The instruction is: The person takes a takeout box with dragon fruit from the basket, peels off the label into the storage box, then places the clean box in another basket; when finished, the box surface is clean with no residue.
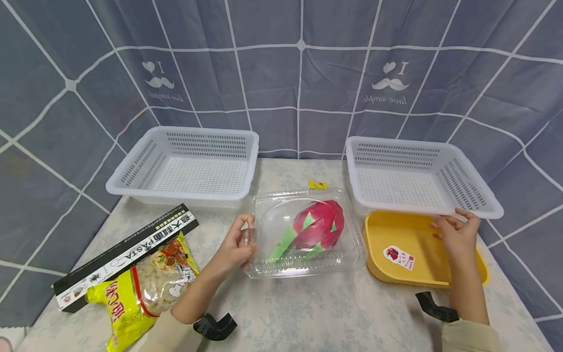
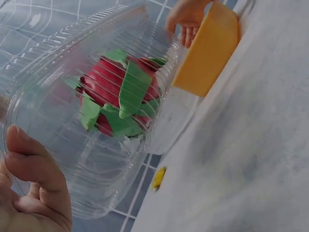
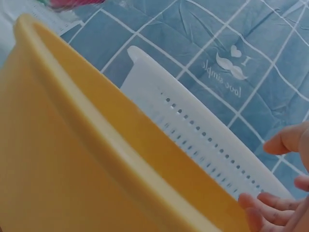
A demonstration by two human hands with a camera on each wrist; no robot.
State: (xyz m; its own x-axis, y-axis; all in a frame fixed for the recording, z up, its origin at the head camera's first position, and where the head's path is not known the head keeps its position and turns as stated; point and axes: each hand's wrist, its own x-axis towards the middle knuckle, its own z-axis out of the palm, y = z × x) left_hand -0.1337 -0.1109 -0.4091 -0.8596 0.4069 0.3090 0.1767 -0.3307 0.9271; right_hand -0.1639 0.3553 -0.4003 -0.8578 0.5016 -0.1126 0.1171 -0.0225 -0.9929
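Observation:
A clear plastic clamshell box (image 1: 272,210) with a red and green dragon fruit (image 1: 320,222) inside is at the middle of the table. My left hand (image 1: 239,244) grips the box's left edge between thumb and fingers; in the left wrist view the box (image 2: 91,179) looks tilted and raised off the table. Over the right part of a yellow plastic tub (image 1: 422,244) with a dragon fruit sticker (image 1: 399,257) is my right hand (image 1: 459,237). Its fingers are loosely bent and hold nothing, close to the near rim of the right white basket. In the right wrist view the fingers (image 3: 270,212) are spread apart.
Two white perforated baskets stand at the back, one left (image 1: 202,171) and one right (image 1: 396,186). A small yellow packet (image 1: 318,185) lies between them. At the left, a black and white pasta box (image 1: 127,254) lies beside a yellow pasta bag (image 1: 149,283). A grey checked curtain (image 1: 272,83) hangs behind.

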